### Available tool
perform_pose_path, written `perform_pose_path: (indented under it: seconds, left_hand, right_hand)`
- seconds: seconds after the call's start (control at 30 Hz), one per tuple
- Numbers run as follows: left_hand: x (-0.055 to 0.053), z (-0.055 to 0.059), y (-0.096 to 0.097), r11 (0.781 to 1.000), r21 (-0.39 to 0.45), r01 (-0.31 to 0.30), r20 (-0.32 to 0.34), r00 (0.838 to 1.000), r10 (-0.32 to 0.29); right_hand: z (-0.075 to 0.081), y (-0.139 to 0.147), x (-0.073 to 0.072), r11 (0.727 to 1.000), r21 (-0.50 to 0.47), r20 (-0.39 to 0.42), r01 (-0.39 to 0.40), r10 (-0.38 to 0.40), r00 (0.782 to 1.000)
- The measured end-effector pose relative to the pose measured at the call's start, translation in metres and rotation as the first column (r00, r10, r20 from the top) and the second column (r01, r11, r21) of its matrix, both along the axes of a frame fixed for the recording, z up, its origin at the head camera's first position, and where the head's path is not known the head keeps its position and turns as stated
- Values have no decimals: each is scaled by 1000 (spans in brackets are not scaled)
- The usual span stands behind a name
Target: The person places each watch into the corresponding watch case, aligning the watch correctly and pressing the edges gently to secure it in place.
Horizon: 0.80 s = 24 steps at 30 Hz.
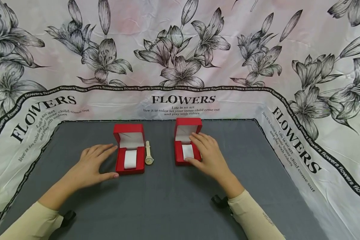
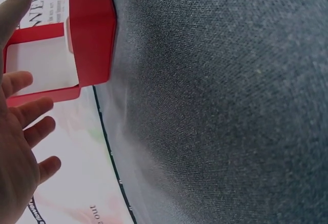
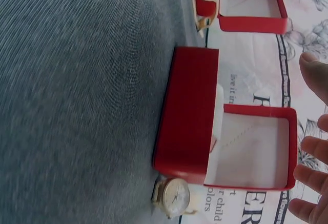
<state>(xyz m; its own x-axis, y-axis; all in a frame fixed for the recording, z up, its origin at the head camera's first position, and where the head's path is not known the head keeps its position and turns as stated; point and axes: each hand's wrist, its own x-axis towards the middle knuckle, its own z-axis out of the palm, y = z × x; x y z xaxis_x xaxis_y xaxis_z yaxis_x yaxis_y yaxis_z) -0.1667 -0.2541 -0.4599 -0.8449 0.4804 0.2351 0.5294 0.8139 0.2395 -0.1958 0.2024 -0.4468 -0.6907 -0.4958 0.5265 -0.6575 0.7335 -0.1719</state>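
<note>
At the red boxes [image 1: 130,171], left hand [image 1: 88,166] and right hand [image 1: 209,156] are held spread wide. Probably light, stiff boxes, best gripped by the sides.

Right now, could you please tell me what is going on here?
A person's left hand is beside the left red box, the right hand at the right red box; neither grips anything. Both boxes stand open with white cushions inside. A wristwatch lies to the right of the left box; a second wristwatch lies by the right box.
</note>
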Motion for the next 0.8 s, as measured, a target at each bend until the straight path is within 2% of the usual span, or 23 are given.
perform_pose_path:
  seconds: [0.23,0.5,0.67,0.8]
  left_hand:
    - [-4,3,2,1000,6,1,1,1000,-1]
    - [-9,5,5,1000,6,0,2,1000,0]
    - [-9,3,7,1000,-8,-5,26,1000,5]
    - [-9,5,10,1000,-5,-6,41,999,6]
  right_hand:
    - [-1,-10,-2,999,-14,-4,-33,33,999]
    - [-2,-23,-4,999,12,53,-34,34,998]
    - [-4,-32,-5,999,9,79,-51,50,996]
    - [-6,-40,-6,998,8,68,-65,65,996]
